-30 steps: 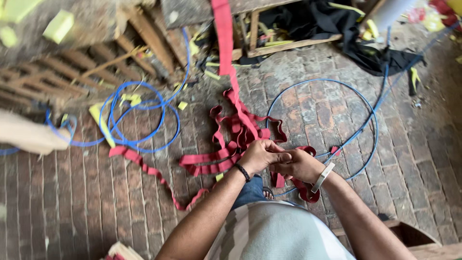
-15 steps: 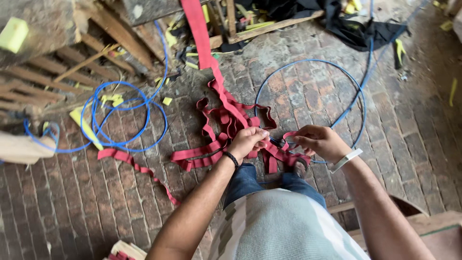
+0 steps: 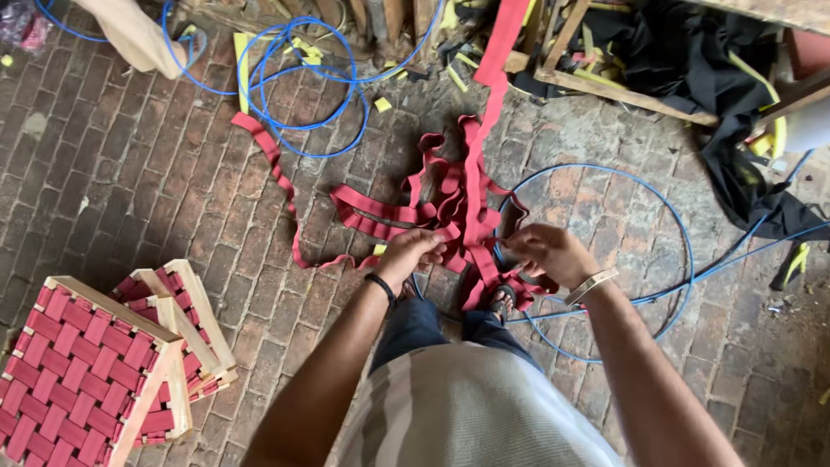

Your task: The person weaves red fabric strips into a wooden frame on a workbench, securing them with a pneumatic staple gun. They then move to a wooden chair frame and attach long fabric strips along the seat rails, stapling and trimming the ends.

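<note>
**Red webbing in both hands**

The left hand (image 3: 413,251) and right hand (image 3: 546,252) each pinch the red webbing strap (image 3: 471,195), heaped at twelve o'clock on the brick floor (image 3: 130,182). It looks light, limp, tangle-prone; best gripped flat across its width.

Two wooden stools (image 3: 104,363) with woven red seats, blue tubing coils (image 3: 298,82), black cloth (image 3: 692,60) on brick floor (image 3: 130,190)
</note>
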